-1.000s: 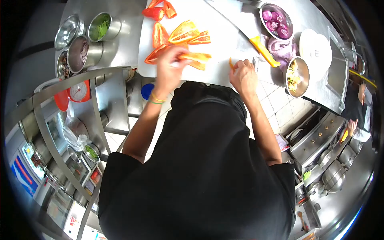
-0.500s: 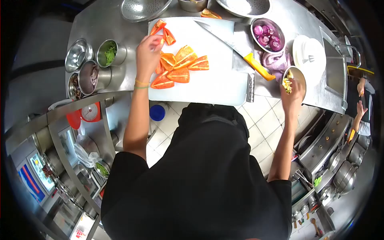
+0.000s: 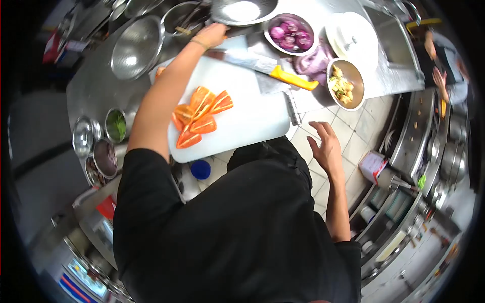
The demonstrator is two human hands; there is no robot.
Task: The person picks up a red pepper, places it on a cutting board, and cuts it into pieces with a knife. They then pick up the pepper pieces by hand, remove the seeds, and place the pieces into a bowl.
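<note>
Several orange-red pepper pieces (image 3: 202,103) lie on the white cutting board (image 3: 252,116). My left hand (image 3: 212,35) reaches past the far edge of the board, beside a perforated colander (image 3: 242,11); its fingers are mostly hidden, so I cannot tell what it holds. A knife with a yellow handle (image 3: 293,79) rests across the board's far right side. My right hand (image 3: 325,146) hangs over the floor with its fingers apart and nothing in them, below a steel bowl of yellowish scraps (image 3: 343,86).
A bowl of purple onions (image 3: 290,34), a purple cloth (image 3: 312,63) and white lids (image 3: 353,40) stand at the right. Small steel bowls, one with green pieces (image 3: 117,125), stand at the left. Another person (image 3: 447,65) is at the far right.
My left hand has moved from the pepper pieces to beyond the board's far edge. My right hand has left the scrap bowl and come back towards my body. The view has turned.
</note>
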